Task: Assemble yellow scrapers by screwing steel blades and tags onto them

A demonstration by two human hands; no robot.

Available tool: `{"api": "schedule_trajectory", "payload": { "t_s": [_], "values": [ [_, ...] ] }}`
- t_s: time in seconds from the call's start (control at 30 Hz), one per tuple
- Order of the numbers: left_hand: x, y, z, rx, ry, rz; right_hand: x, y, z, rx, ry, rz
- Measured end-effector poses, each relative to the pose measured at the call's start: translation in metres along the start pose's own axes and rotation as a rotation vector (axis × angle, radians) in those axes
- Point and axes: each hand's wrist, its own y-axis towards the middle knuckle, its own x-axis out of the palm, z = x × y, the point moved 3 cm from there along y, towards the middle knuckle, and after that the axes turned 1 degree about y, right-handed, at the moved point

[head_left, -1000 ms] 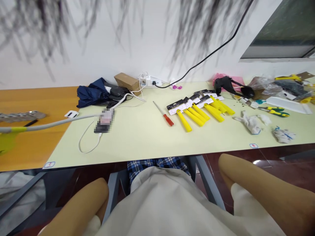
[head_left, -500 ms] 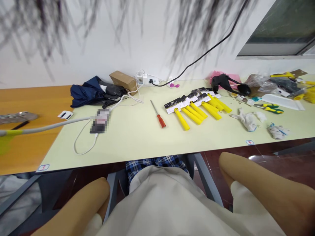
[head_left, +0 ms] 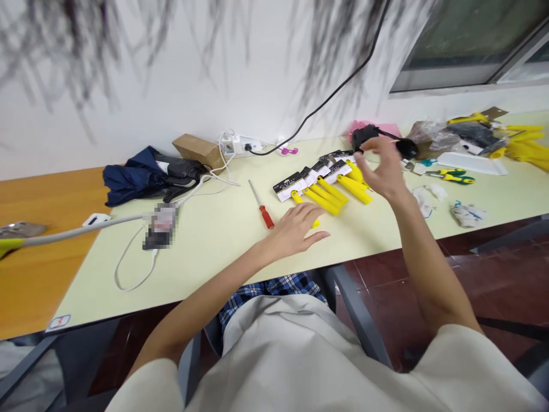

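Observation:
Several yellow-handled tools [head_left: 326, 195] with black-and-white cards lie in an overlapping row on the pale table [head_left: 206, 252]. My left hand [head_left: 294, 232] hovers at the near left end of the row, fingers stretched out and holding nothing. It covers part of the leftmost yellow handle. My right hand [head_left: 381, 169] is raised over the right end of the row, its thumb and fingers apart with nothing between them. A screwdriver [head_left: 263, 212] with a red handle lies just left of my left hand. What kind of tools the yellow handles belong to is hidden by the cards.
Cables and a pixelated device [head_left: 162, 224] lie to the left, before a dark blue cloth bundle [head_left: 132, 176] and a cardboard box [head_left: 197, 150]. On the right are yellow-green pliers [head_left: 452, 176], crumpled white gloves [head_left: 467, 214], a white tray [head_left: 472, 163] and a black strapped item [head_left: 407, 149].
Both hands have come into view over the table, reaching toward the yellow-handled tools. The camera view has turned slightly to the right. The tools appear to lie as before.

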Motion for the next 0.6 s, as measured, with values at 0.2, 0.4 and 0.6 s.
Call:
{"api": "schedule_trajectory", "payload": {
  "t_s": [0.2, 0.4, 0.6],
  "values": [
    [0.053, 0.067, -0.045, -0.132, 0.258, -0.269, 0.072, -0.01, 0.065, 0.247, -0.169, -0.579],
    [0.037, 0.051, -0.078, -0.087, 0.296, -0.31, 0.098, -0.026, 0.03, 0.363, -0.173, -0.509],
    [-0.008, 0.031, -0.111, -0.042, 0.297, -0.326, 0.121, -0.019, -0.022, 0.446, -0.133, -0.485]
  ]
}}
